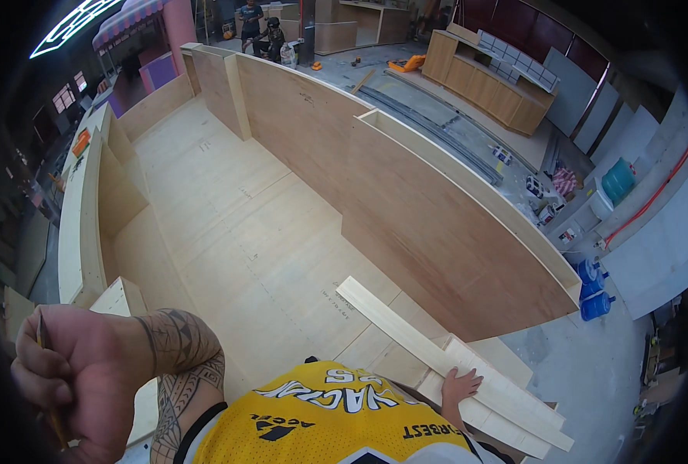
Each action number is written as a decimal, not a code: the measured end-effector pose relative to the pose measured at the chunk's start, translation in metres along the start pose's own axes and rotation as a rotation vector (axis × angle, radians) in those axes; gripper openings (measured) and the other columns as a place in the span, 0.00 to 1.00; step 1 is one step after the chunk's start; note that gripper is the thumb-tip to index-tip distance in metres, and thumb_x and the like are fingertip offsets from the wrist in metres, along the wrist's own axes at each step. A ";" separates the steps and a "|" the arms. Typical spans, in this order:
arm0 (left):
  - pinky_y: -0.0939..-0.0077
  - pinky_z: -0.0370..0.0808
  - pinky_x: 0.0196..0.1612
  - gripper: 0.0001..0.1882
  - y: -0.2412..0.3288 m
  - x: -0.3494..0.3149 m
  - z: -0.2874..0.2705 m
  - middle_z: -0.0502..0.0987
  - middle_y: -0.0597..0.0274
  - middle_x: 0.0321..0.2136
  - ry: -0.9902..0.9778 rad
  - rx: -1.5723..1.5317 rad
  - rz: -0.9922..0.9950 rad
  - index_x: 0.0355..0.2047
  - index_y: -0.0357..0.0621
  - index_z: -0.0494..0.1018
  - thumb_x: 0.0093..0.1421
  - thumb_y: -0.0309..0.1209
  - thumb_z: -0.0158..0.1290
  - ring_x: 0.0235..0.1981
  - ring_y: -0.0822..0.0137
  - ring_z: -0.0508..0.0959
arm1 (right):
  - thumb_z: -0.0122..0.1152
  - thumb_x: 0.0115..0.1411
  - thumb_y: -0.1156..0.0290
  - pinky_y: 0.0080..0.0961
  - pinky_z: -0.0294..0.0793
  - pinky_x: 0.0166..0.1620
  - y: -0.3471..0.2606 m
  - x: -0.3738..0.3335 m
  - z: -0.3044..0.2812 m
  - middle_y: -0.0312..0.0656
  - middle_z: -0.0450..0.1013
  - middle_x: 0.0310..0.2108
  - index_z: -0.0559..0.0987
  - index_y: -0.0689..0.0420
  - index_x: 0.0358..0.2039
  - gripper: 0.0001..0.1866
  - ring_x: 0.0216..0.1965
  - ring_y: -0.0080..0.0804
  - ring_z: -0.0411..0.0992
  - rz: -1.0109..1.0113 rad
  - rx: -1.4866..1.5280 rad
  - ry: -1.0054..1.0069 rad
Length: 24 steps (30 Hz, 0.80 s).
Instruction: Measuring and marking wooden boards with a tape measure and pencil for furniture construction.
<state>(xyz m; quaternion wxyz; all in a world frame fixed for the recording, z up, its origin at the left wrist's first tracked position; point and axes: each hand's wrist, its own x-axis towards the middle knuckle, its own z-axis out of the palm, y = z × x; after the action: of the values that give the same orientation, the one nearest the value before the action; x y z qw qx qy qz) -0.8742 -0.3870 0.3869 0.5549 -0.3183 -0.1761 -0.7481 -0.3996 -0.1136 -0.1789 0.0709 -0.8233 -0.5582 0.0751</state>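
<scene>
**At a large plywood structure [236, 255], left hand [89, 371] around a pencil [42, 334], right hand [460, 384] on a wood strip [394, 325]**

The left hand is raised at the left of the view, its grip clenched on the thin pencil, which runs lengthwise through the curled fingers and shows above and below them. Dark patterned tattoos cover the bent forearm [180, 340] behind it.

The right hand lies palm down across the pale strip, fingers spread, its grip released rather than wrapped around the wood. The strip slants from the middle of the view toward the lower right. Its near part lies along a wider pale wooden piece [506, 387]; its far end reaches over the marked plywood, though whether it touches there I cannot tell.

Between the arms is the wearer's yellow jersey [313, 394]. A tall, curved brown panel [437, 255] stands along the structure's right side, and a pale curved board [81, 209] runs along its left, carrying an orange object [81, 141]. Blue water jugs [597, 303] stand on the floor near the panel's right end. Farther back are a wooden cabinet [475, 81], an orange case [407, 63] and two people [270, 40].
</scene>
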 end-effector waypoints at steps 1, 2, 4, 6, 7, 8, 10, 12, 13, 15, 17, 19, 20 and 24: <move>0.83 0.53 0.21 0.10 -0.017 0.006 -0.019 0.60 0.87 0.12 0.000 -0.004 -0.016 0.19 0.71 0.73 0.57 0.46 0.55 0.13 0.81 0.56 | 0.65 0.67 0.46 0.71 0.49 0.78 0.002 -0.001 -0.001 0.72 0.49 0.80 0.63 0.62 0.79 0.48 0.80 0.69 0.50 0.005 -0.021 -0.006; 0.81 0.54 0.22 0.09 -0.036 0.012 -0.045 0.64 0.85 0.15 -0.061 -0.053 -0.039 0.20 0.70 0.74 0.57 0.46 0.56 0.14 0.80 0.57 | 0.65 0.67 0.46 0.71 0.49 0.78 0.002 -0.002 -0.003 0.72 0.49 0.80 0.63 0.62 0.79 0.48 0.80 0.69 0.50 0.019 -0.024 -0.001; 0.79 0.54 0.23 0.08 -0.055 0.005 -0.054 0.67 0.83 0.17 -0.114 -0.083 -0.054 0.21 0.69 0.75 0.56 0.46 0.57 0.15 0.79 0.58 | 0.68 0.65 0.45 0.67 0.53 0.78 0.001 0.007 -0.004 0.73 0.52 0.79 0.66 0.63 0.77 0.48 0.79 0.70 0.52 -0.008 -0.003 -0.043; 0.75 0.55 0.26 0.10 -0.072 -0.011 -0.056 0.73 0.79 0.25 0.002 -0.195 -0.167 0.23 0.63 0.76 0.58 0.47 0.59 0.18 0.76 0.60 | 0.69 0.65 0.45 0.65 0.54 0.78 0.004 0.012 0.001 0.73 0.53 0.78 0.67 0.64 0.76 0.48 0.79 0.71 0.53 -0.026 0.005 -0.040; 0.75 0.55 0.26 0.10 -0.084 -0.016 -0.061 0.73 0.79 0.25 0.004 -0.194 -0.173 0.23 0.63 0.76 0.58 0.47 0.59 0.18 0.76 0.60 | 0.70 0.64 0.45 0.63 0.55 0.78 0.008 0.012 0.003 0.73 0.53 0.78 0.68 0.64 0.75 0.48 0.79 0.71 0.53 -0.039 0.022 -0.047; 0.74 0.56 0.27 0.11 -0.097 -0.021 -0.065 0.74 0.75 0.28 -0.095 -0.243 -0.185 0.26 0.60 0.77 0.60 0.48 0.59 0.19 0.75 0.61 | 0.70 0.64 0.45 0.63 0.55 0.78 0.014 0.012 0.003 0.73 0.53 0.78 0.68 0.64 0.75 0.48 0.79 0.71 0.53 -0.032 0.017 -0.046; 0.73 0.56 0.28 0.13 -0.122 -0.034 -0.069 0.75 0.71 0.32 -0.205 -0.291 -0.191 0.30 0.57 0.78 0.63 0.49 0.60 0.20 0.74 0.61 | 0.72 0.65 0.46 0.63 0.55 0.79 0.017 0.009 0.005 0.73 0.52 0.79 0.68 0.65 0.75 0.48 0.79 0.73 0.52 -0.079 0.074 -0.041; 0.80 0.57 0.27 0.16 -0.153 -0.053 -0.063 0.77 0.66 0.36 -0.353 -0.325 -0.155 0.45 0.51 0.80 0.71 0.49 0.58 0.21 0.74 0.63 | 0.72 0.65 0.47 0.63 0.55 0.79 0.015 0.011 0.005 0.73 0.51 0.79 0.68 0.65 0.76 0.48 0.79 0.73 0.52 -0.081 0.075 -0.048; 0.80 0.57 0.27 0.16 -0.170 -0.059 -0.060 0.77 0.66 0.36 -0.372 -0.336 -0.161 0.45 0.51 0.80 0.71 0.49 0.58 0.21 0.74 0.63 | 0.73 0.66 0.48 0.62 0.55 0.79 0.014 0.008 0.004 0.73 0.50 0.80 0.67 0.65 0.76 0.48 0.80 0.73 0.51 -0.082 0.074 -0.050; 0.78 0.61 0.28 0.16 -0.208 -0.077 -0.054 0.77 0.61 0.38 -0.675 -0.282 -0.240 0.52 0.42 0.78 0.76 0.41 0.54 0.22 0.75 0.64 | 0.72 0.66 0.49 0.62 0.54 0.80 0.015 0.005 0.003 0.73 0.50 0.80 0.67 0.65 0.77 0.48 0.80 0.72 0.51 -0.067 0.106 -0.054; 0.78 0.68 0.30 0.16 -0.272 -0.130 -0.053 0.79 0.56 0.39 -0.585 -0.313 -0.331 0.56 0.34 0.77 0.80 0.34 0.49 0.25 0.75 0.68 | 0.72 0.66 0.50 0.61 0.53 0.80 0.021 0.000 0.002 0.72 0.50 0.81 0.67 0.64 0.77 0.47 0.81 0.72 0.50 -0.032 0.133 -0.049; 0.82 0.70 0.33 0.17 -0.314 -0.191 -0.024 0.81 0.59 0.38 -0.786 -0.011 -0.379 0.61 0.31 0.78 0.81 0.30 0.50 0.30 0.76 0.72 | 0.73 0.66 0.54 0.59 0.53 0.81 0.032 0.003 0.005 0.72 0.50 0.81 0.67 0.64 0.77 0.46 0.81 0.71 0.50 -0.062 0.151 -0.031; 0.82 0.71 0.33 0.16 -0.339 -0.219 -0.026 0.81 0.61 0.38 -0.945 0.052 -0.504 0.61 0.34 0.79 0.79 0.28 0.53 0.31 0.76 0.74 | 0.74 0.66 0.56 0.59 0.53 0.81 0.040 0.004 0.006 0.72 0.49 0.81 0.67 0.64 0.77 0.46 0.81 0.71 0.50 -0.060 0.154 -0.040; 0.79 0.74 0.32 0.13 -0.407 -0.323 -0.060 0.83 0.64 0.35 -1.592 0.358 -0.732 0.56 0.41 0.84 0.73 0.24 0.61 0.29 0.75 0.77 | 0.74 0.66 0.60 0.58 0.52 0.82 0.044 0.010 -0.002 0.70 0.48 0.82 0.64 0.62 0.79 0.46 0.83 0.69 0.48 -0.041 0.185 -0.108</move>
<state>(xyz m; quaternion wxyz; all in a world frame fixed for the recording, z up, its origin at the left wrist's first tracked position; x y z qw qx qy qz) -1.2159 -0.0613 0.1622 0.0363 -0.5757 -0.7139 -0.3970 -0.3554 -0.1208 -0.1864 0.1177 -0.7964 -0.5685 0.1693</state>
